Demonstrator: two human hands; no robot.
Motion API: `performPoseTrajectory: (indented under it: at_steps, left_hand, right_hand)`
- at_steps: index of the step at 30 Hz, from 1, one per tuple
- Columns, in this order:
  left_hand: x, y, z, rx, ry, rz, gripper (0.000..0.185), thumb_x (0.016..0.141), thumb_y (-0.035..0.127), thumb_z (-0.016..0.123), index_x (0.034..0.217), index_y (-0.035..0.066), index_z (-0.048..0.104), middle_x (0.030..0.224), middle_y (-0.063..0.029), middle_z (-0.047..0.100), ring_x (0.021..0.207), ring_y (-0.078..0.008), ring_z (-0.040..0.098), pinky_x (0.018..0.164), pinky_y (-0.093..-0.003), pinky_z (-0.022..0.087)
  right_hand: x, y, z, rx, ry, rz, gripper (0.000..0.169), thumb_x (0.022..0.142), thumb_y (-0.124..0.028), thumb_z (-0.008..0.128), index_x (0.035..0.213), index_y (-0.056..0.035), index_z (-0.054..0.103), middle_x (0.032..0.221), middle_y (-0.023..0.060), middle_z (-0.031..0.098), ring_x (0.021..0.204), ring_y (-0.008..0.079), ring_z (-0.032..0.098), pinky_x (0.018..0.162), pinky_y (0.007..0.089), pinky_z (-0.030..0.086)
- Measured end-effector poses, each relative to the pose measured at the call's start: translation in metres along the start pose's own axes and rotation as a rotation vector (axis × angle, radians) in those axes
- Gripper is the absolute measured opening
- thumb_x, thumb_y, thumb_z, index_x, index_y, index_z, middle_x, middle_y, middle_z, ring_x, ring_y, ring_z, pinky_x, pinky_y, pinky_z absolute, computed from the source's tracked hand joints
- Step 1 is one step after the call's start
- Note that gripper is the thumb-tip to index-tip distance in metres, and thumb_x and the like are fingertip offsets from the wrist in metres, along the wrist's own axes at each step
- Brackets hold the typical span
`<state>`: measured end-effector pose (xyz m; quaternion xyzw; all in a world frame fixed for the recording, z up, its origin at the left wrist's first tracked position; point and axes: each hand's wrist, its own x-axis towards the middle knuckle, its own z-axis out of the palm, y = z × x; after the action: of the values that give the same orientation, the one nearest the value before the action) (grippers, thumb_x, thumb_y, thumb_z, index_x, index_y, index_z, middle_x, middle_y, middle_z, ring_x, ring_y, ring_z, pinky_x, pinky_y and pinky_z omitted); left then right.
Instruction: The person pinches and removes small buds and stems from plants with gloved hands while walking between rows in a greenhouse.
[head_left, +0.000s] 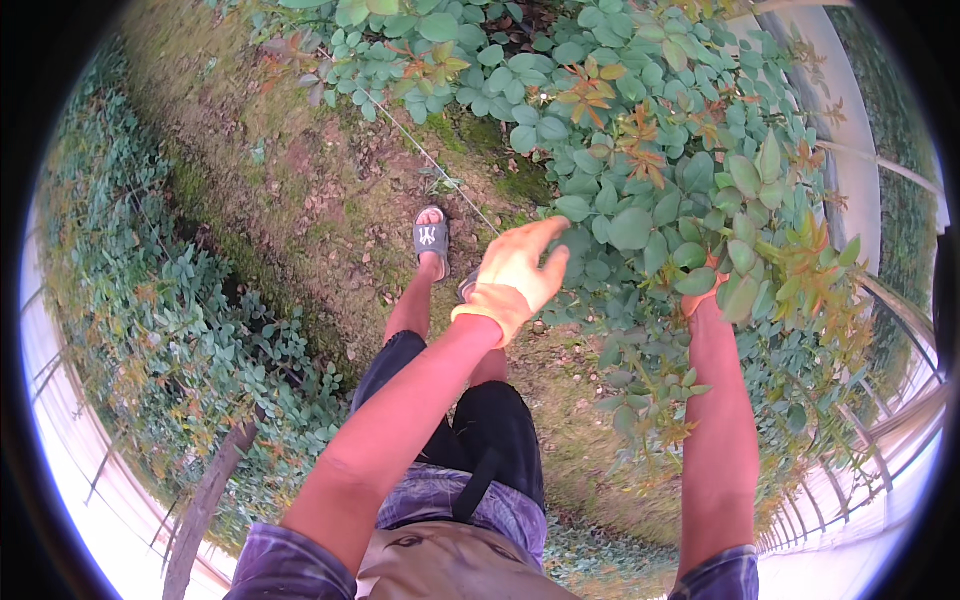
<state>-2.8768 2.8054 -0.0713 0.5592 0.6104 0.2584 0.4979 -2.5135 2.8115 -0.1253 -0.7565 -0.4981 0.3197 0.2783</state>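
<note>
My left hand (517, 264), in a pale orange glove, is held out at the near left edge of a leafy rose bush (577, 165). Its thumb and forefinger are apart, with nothing visible between them. My right hand (703, 297), also gloved in orange, reaches in among the stems at the bush's right side. Leaves cover most of its fingers, so whatever it grips or touches is hidden. Reddish young shoots (645, 146) stand out from the green foliage. Close above the right hand, a leafy rose stem (765, 244) slants across.
A thin wire (420, 150) runs along the bush's edge to near my left hand. Mossy soil with dry leaves (322, 172) forms the path under my sandal (431, 240). Another plant row (187, 300) grows at left, beside a wooden post (210, 495). Pale sheeting (847, 135) lies beyond the right bush.
</note>
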Motion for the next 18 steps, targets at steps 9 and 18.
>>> performPoseTrajectory:
  at_steps: [9, 18]
  left_hand:
    - [0.026, -0.008, -0.054, -0.321, 0.196, -0.375, 0.036, 0.095, 0.023, 0.055, 0.123, 0.002, 0.060, 0.118, -0.0099, 0.067, 0.111, -0.0189, 0.061, 0.097, -0.0292, 0.044]
    - [0.174, 0.025, -0.095, -0.395, -0.108, -0.664, 0.062, 0.088, 0.061, 0.056, 0.106, 0.002, 0.065, 0.096, -0.0097, 0.071, 0.082, -0.0199, 0.066, 0.079, -0.0344, 0.049]
  right_hand:
    - [-0.021, -0.092, -0.052, 0.412, 0.004, 0.451, 0.034, 0.088, -0.020, 0.065, 0.117, -0.0048, 0.058, 0.112, 0.0060, 0.065, 0.097, 0.0235, 0.064, 0.088, 0.0409, 0.050]
    - [-0.144, -0.190, -0.117, 0.129, -0.007, 0.464, 0.031, 0.089, -0.014, 0.064, 0.113, 0.0043, 0.059, 0.101, 0.0108, 0.066, 0.085, 0.0200, 0.066, 0.074, 0.0305, 0.053]
